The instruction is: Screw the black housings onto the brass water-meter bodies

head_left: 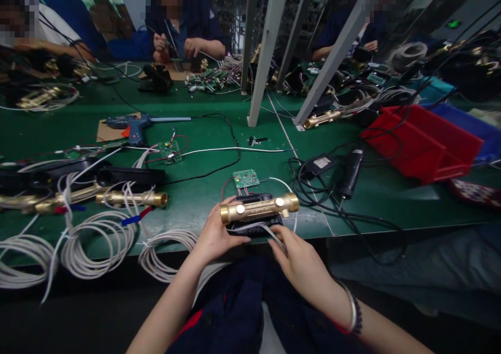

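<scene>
A brass pipe fitting (258, 209) lies across a black plastic housing (256, 222) at the table's near edge. My left hand (214, 234) grips the left end of this assembly, its thumb along the front of the housing. Between the thumb and fingers of my right hand (299, 255) is a grey cable (269, 231), which runs along the housing's front side. Just behind the fitting a green circuit board (246, 179) rests on the table, joined to the assembly by thin wires. My right fingertips are close to the housing; whether they touch it I cannot tell.
Coiled grey cables (99, 244) and more brass fittings (133, 198) line the left side. A glue gun (136, 127) lies behind them. To the right are a black electric screwdriver (351, 174) with its cord and a red bin (422, 143). Metal posts (268, 51) stand ahead; people work opposite.
</scene>
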